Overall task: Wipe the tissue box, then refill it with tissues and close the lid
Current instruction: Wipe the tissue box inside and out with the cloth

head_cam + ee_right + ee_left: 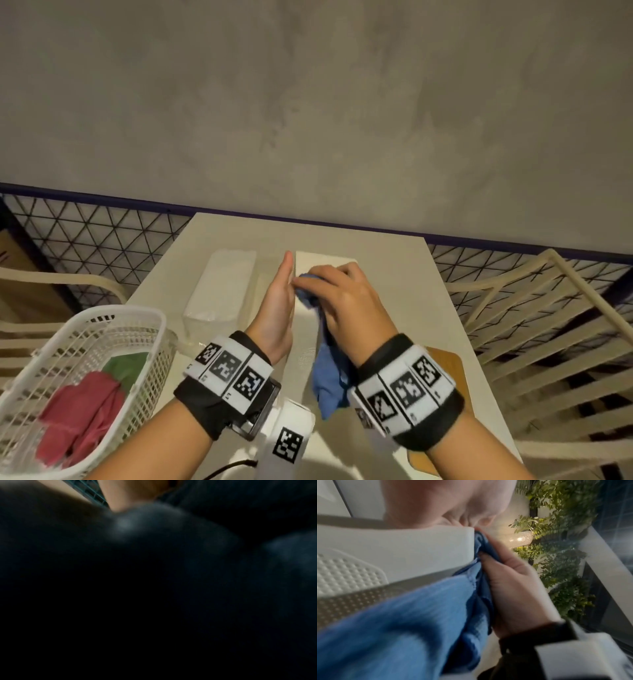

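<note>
Two hands: left hand flat against tissue box; right grip clamps blue cloth.

Grey plaster wall behind a beige table, slatted chairs alongside.

A café-like or patio seating corner, not a lab or workshop.

A small pale table stands with its far edge against a rough grey plaster wall. Cream slatted chairs flank its left and right edges, with black triangular wire mesh running behind them. The left wrist view shows leafy green plants climbing beside a glowing lamp. At the table's near left corner sits a white plastic basket holding red and green cloths.
</note>
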Demonstrator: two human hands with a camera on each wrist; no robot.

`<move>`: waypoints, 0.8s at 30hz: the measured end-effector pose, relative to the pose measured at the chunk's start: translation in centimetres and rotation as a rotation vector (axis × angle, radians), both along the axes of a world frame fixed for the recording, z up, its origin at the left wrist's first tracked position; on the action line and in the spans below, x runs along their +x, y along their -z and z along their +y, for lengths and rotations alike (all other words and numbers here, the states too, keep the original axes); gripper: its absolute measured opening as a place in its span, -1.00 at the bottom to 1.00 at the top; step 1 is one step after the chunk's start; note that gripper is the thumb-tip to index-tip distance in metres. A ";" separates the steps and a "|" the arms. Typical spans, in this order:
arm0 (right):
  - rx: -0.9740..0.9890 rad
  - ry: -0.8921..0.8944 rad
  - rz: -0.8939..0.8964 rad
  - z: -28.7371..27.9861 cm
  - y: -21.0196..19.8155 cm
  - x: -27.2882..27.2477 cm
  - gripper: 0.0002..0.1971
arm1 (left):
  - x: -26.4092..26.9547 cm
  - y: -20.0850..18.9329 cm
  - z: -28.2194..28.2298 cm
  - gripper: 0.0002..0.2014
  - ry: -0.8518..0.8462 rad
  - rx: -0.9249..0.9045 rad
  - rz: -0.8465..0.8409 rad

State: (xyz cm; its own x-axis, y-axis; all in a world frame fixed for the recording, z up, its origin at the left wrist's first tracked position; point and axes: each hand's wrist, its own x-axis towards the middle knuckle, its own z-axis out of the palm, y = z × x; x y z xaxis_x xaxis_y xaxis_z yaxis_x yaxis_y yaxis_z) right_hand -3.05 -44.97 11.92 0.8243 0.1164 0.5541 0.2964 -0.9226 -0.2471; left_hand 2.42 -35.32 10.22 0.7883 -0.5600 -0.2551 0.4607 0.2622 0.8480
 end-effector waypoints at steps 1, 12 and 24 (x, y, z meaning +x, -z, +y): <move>0.034 0.020 0.039 -0.4 -0.1 0.3 -0.60 | 0.1 0.1 0.0 -0.35 -0.017 -0.009 0.014; 0.189 0.016 0.072 -0.6 0.3 0.7 -0.61 | 0.3 0.4 -0.3 -0.60 -0.060 0.041 -0.042; 0.094 -0.050 0.009 0.1 2.7 -0.8 -0.61 | 0.8 0.6 -0.4 -0.61 -0.032 -0.073 0.078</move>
